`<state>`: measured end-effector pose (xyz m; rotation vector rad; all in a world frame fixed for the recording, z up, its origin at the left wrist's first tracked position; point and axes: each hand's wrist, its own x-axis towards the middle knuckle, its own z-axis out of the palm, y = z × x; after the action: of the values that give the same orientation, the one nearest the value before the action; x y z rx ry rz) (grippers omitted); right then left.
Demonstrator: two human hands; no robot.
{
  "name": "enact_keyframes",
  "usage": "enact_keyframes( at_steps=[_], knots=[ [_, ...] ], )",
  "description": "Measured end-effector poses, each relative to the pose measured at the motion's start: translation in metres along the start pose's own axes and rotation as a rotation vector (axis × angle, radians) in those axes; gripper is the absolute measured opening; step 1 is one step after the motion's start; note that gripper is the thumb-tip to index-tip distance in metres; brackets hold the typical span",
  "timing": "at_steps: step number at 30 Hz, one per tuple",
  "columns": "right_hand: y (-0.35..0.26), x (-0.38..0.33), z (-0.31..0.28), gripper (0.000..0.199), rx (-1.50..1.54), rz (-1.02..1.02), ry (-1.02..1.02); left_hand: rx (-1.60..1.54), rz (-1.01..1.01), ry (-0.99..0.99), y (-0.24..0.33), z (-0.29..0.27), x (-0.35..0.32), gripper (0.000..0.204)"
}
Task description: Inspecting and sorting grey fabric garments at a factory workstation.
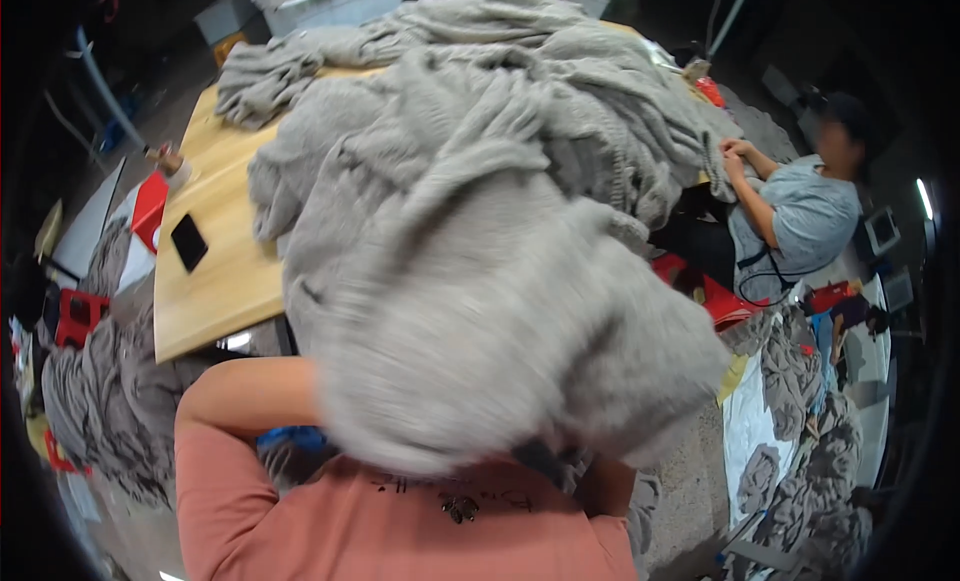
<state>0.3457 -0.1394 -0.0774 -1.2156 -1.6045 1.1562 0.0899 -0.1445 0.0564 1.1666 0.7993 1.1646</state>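
Observation:
A large grey knitted piece, blurred by motion, is raised in front of my chest and fills the middle of the view. Its near part hangs over my arms; whether it is one garment or several together I cannot tell. My left upper arm and bent elbow come out at the lower left, and the forearm runs in behind the cloth. Of my right arm only a little shows below the cloth's right side. Both my hands are hidden by the knit. Behind, more grey knitwear lies heaped across the table.
The wooden table shows at the left, with a black phone on it. At the right a co-worker sits on a red stool, hands at the heap's edge. Pale bins stand behind; grey knit piles lie left and right.

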Motion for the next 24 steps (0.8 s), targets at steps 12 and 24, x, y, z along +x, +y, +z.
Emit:
enact_keyframes(
  at_steps=[12,24],
  knots=[
    [0.047,-0.016,0.001,0.013,-0.285,0.218,0.068,0.57,0.423,-0.736,-0.16,0.041,0.028,0.031],
    [0.006,0.093,0.06,0.042,0.775,0.753,-0.121,0.528,0.196,-0.853,-0.139,0.017,0.033,0.025]
  ],
)
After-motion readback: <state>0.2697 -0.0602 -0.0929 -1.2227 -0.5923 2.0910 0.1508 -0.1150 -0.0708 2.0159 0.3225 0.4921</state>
